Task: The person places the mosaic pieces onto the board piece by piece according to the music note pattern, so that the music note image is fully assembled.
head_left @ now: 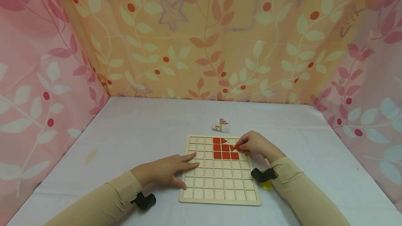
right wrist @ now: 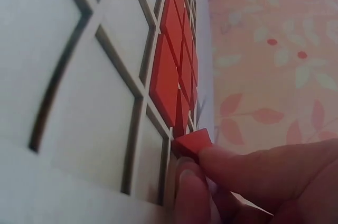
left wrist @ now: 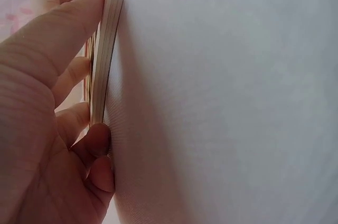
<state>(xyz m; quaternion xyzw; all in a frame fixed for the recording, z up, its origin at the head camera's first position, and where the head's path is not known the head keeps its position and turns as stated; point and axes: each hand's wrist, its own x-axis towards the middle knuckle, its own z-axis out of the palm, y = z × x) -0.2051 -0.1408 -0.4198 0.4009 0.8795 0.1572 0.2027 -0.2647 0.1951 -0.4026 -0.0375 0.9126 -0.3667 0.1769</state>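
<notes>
A wooden grid board (head_left: 220,200) lies on the table, with several red square tiles (head_left: 225,155) and red triangular tiles (head_left: 223,141) in its upper cells. Near the board's upper right side, my right hand (head_left: 258,145) pinches a red tile (right wrist: 193,142) between thumb and fingers. That tile's edge is close to a seated red triangle; its full shape is partly hidden by the fingers. My left hand (head_left: 164,170) rests at the board's left edge, fingers spread over the cells and thumb at the rim. In the left wrist view, the thumb and fingertips touch the board's side (left wrist: 108,49).
A small printed card (head_left: 221,125) with a coloured grid pattern lies beyond the board. Something yellow (head_left: 267,185) shows partly beneath the right wrist, beside the board. White cloth (head_left: 141,125) covers the table, and patterned curtains (head_left: 201,37) enclose the back and sides.
</notes>
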